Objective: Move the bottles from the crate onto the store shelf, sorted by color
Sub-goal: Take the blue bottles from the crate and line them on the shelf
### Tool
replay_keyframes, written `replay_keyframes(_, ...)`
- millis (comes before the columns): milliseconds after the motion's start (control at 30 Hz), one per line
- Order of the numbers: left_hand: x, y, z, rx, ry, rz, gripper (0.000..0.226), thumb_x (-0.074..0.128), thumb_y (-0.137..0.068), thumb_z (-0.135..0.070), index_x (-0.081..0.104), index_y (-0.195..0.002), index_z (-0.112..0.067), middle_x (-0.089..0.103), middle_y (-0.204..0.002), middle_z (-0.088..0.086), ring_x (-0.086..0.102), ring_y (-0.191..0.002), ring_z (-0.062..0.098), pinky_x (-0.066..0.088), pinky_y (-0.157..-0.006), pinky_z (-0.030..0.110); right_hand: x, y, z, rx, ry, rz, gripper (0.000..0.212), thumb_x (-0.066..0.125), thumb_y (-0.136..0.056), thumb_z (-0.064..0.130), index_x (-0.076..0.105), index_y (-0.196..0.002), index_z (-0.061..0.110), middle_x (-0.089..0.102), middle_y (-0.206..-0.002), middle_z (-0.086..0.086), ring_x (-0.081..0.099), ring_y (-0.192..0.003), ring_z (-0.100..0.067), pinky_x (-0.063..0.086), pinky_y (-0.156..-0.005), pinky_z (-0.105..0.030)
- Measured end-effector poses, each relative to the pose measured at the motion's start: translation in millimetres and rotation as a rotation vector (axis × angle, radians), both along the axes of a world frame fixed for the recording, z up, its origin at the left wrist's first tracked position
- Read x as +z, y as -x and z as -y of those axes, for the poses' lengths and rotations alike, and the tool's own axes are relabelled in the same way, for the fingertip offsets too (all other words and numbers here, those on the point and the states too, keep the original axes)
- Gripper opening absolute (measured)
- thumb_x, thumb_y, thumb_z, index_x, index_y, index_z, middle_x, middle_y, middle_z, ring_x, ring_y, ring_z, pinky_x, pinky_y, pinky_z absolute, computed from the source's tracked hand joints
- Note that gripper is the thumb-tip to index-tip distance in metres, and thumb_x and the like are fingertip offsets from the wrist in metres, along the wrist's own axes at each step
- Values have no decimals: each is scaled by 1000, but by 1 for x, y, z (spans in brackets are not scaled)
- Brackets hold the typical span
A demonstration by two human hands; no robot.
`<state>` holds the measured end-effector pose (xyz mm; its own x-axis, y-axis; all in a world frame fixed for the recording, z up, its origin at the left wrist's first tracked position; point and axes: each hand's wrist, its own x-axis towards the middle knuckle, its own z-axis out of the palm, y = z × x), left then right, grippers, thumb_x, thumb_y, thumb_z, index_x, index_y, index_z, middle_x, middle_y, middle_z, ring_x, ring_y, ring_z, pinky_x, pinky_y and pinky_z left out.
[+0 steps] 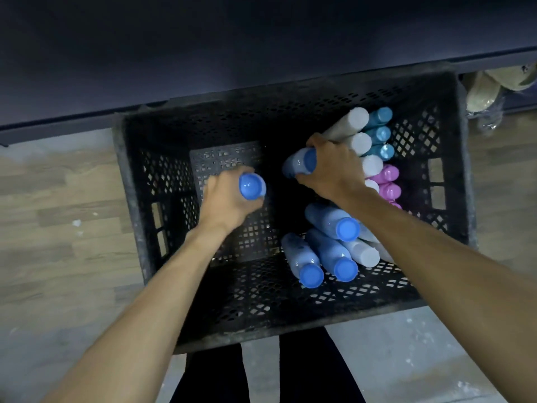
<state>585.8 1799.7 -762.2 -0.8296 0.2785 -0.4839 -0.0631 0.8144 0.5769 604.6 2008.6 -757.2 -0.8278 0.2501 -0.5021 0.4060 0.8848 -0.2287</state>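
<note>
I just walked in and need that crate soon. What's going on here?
A person is unloading bottles from the black crate on the floor. The left hand grips one blue-capped bottle, and the right hand grips another. Blue, white, teal and pink bottles still lie along the crate's right side.

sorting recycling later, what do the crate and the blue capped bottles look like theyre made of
Crate: looks like moulded hard plastic, matte black and dusty, with lattice holes in walls and floor. Blue-capped bottles: likely plastic, smooth and glossy, with highlights on the bodies and on the cap in the left hand.
</note>
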Motion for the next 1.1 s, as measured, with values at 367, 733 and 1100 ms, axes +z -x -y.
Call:
replay_keyframes(367, -25, 51, 22, 92, -46, -44, 51, 84, -65, -21, 64, -112, -22, 65, -100, -4, 58, -92, 13, 40, -77, 19, -9, 41, 19, -58, -25, -56, 63, 76, -67, 50, 54, -117, 19, 63, -109, -8, 61, -100, -33, 41, -70, -33)
replay_keyframes(733, -62, 10, 13, 513, -288, -90, 54, 86, -60, -19, 54, -104, -23, 62, -97, -10, 60, -87, 8, 53, -86, 31, -47, -6, 35, -441, 336, -267, 60, 85, -66, 31, 52, -115, 18, 63, -113, 0, 59, -104, -20, 45, -80, -29)
replay_keyframes(1100, -42, 8, 27, 494, -263, -145, 53, 89, -65, -18, 60, -110, -18, 61, -93, -17, 57, -81, -6, 40, -75, -2, -40, -11, 21, -414, 382, -432, 60, 84, -73, 31, 57, -124, 15, 66, -108, 4, 60, -95, -12, 39, -76, -12)
